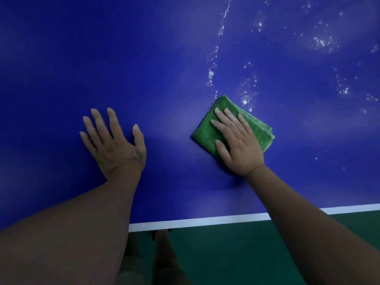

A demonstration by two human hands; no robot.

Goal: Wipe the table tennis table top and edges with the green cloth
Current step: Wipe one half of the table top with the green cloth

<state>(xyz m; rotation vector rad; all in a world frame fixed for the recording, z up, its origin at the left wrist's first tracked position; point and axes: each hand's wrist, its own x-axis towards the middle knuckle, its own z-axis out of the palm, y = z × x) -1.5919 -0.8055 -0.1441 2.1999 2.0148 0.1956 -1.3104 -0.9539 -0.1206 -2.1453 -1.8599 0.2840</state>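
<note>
The blue table tennis table top (164, 68) fills most of the view. Its white edge line (205, 222) runs along the near side. A folded green cloth (257, 124) lies flat on the table right of centre. My right hand (236, 140) presses down on the cloth with fingers spread. My left hand (115, 142) rests flat on the bare blue surface, fingers apart, holding nothing. Water droplets and a wet streak (211, 73) glisten on the table beyond the cloth and to its right.
Below the table's near edge lies green floor (236, 254). A leg of mine (164, 260) shows under the edge. The table surface left of the cloth looks dry.
</note>
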